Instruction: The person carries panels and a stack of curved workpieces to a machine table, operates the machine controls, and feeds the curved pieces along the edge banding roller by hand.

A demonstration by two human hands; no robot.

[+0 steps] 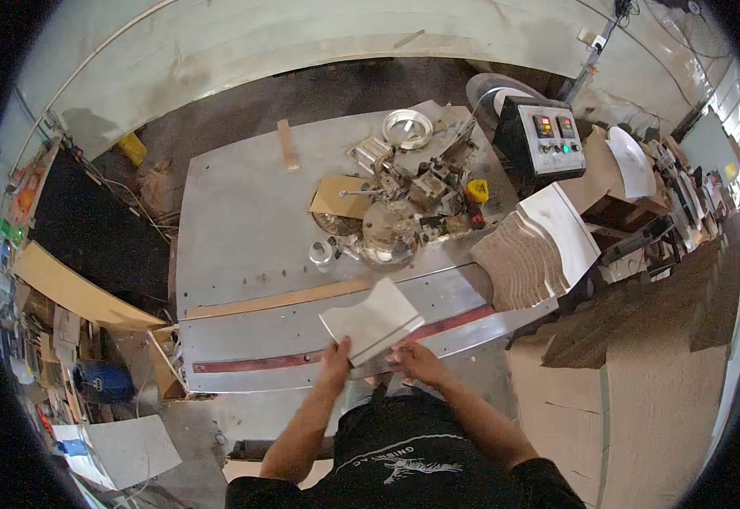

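Observation:
A white board (374,321) with a curved, scooped edge is held tilted in front of me, just above the near part of the metal table (243,216). My left hand (336,363) is closed on its lower left corner, thumb on top. At the lower right edge, the fingers of my right hand (418,362) are bent in and pinch the board near its corner. What lies under the fingertips is hidden. To the right, a stack of similar curved boards (527,259) with brown layered edges and a white top rests at the table's end.
Beyond the board stands a metal machine head (395,225) with rollers. A control box (544,140) with lit displays is behind right. A wooden strip (277,299) and a red strip (260,363) run along the table. Large brown sheets (658,399) stand at right; a blue bin (103,382) at left.

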